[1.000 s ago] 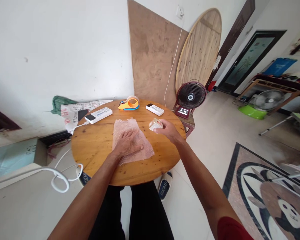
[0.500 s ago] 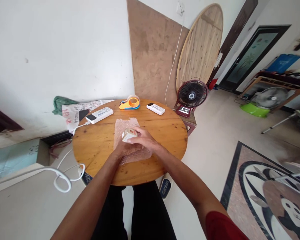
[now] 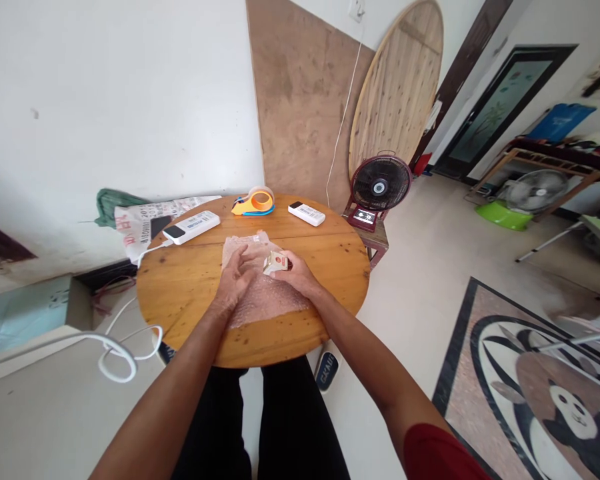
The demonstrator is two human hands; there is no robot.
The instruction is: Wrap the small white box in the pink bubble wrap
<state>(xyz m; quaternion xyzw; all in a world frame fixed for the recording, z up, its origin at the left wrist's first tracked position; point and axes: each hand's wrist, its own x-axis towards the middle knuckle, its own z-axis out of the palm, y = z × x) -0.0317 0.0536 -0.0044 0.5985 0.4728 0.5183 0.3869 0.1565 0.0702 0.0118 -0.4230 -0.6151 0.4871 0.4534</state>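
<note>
A small white and gold box with a red mark (image 3: 279, 262) is gripped in my right hand (image 3: 299, 275), above the sheet of bubble wrap (image 3: 265, 297). The bubble wrap lies flat on the round wooden table (image 3: 180, 287). My left hand (image 3: 234, 281) rests at the left edge of the bubble wrap, fingers apart and holding nothing. A gap separates it from the box.
At the table's back stand an orange tape dispenser (image 3: 255, 202) and a white device (image 3: 307, 213). Another white device (image 3: 193, 227) with a cable lies at the back left. A dark red fan (image 3: 380, 187) stands on a stool to the right.
My left hand has let go of the box area and moved left onto the bubble wrap's edge. My right hand has shifted slightly right with the box, which is now turned differently.
</note>
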